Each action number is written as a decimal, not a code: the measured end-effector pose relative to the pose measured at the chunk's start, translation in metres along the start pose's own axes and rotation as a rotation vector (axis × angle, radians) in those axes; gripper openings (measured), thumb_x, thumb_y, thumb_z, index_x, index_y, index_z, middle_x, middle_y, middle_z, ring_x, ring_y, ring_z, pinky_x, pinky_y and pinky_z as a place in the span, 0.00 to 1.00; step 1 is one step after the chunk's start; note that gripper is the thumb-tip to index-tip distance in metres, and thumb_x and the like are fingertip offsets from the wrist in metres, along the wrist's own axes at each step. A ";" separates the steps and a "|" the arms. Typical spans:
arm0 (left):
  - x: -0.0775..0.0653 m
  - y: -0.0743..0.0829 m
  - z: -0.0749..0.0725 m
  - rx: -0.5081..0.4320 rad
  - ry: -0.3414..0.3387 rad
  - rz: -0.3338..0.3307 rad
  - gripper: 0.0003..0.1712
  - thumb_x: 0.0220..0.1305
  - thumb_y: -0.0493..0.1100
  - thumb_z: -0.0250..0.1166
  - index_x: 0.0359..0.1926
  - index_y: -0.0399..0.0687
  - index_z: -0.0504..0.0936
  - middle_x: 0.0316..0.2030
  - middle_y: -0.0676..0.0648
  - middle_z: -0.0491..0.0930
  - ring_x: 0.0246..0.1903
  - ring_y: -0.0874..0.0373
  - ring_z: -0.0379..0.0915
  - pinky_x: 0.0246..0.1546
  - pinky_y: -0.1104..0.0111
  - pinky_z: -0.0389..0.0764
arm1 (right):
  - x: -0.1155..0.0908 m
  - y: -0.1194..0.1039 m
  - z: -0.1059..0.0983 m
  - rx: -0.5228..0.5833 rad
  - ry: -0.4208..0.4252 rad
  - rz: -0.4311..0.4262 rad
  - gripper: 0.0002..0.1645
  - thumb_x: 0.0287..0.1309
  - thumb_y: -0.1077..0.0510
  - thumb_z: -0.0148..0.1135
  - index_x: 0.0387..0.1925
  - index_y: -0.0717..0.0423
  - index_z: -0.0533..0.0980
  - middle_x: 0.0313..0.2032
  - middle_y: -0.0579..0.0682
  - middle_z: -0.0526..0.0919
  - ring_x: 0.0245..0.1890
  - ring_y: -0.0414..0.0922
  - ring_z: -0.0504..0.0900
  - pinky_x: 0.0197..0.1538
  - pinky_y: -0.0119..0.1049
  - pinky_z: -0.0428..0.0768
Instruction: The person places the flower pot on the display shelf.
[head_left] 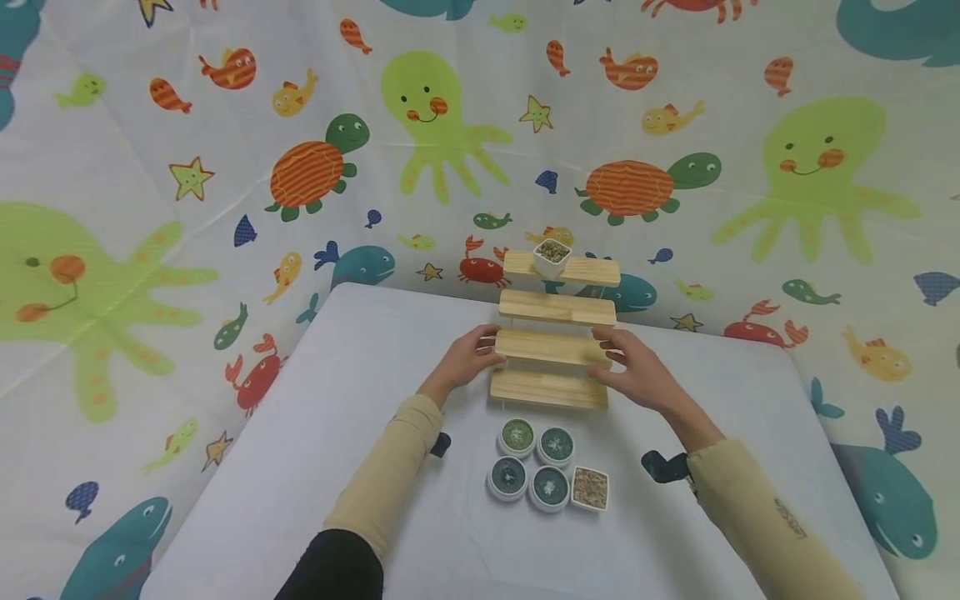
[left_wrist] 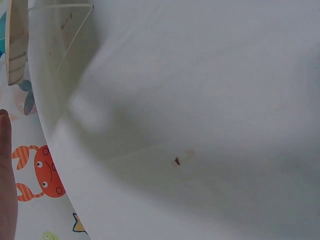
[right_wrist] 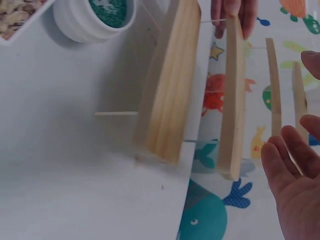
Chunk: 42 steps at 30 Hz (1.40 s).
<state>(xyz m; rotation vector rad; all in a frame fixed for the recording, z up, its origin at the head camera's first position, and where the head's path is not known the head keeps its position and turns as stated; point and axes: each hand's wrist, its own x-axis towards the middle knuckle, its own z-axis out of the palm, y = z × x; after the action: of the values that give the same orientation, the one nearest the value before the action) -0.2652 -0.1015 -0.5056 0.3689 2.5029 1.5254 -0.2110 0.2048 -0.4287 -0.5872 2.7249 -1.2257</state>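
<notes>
A stepped wooden display stand [head_left: 551, 347] with several pale slats stands toward the back of the white table. My left hand [head_left: 468, 358] grips the left end of its second slat from the bottom; the right wrist view shows those fingers [right_wrist: 247, 20] around the slat's end. Off the stand's right end is my right hand [head_left: 641, 375], its fingers spread and loosely bent, holding nothing. On the top slat sits a square white pot [head_left: 551, 263] filled with small dried bits. In the left wrist view, only an edge of the left hand [left_wrist: 6, 185] shows.
In front of the stand, several round white pots, one with green filling [head_left: 517, 435] and others darker teal [head_left: 550, 487], cluster beside a square white pot of tan chips [head_left: 591, 488]. Behind the table [head_left: 360, 333] hangs a cloth printed with sea animals [head_left: 450, 225].
</notes>
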 end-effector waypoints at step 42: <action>0.011 -0.004 -0.002 0.018 -0.002 -0.004 0.37 0.62 0.43 0.69 0.69 0.45 0.65 0.65 0.42 0.70 0.63 0.49 0.69 0.64 0.62 0.74 | -0.102 0.031 0.069 0.058 -0.191 -0.001 0.31 0.54 0.57 0.70 0.59 0.62 0.72 0.56 0.57 0.75 0.56 0.57 0.76 0.59 0.53 0.79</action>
<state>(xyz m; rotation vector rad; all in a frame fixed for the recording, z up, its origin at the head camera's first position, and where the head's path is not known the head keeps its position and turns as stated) -0.2767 -0.1020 -0.5088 0.3680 2.5164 1.5015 -0.1099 0.2148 -0.5049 -0.6624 2.5245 -1.1782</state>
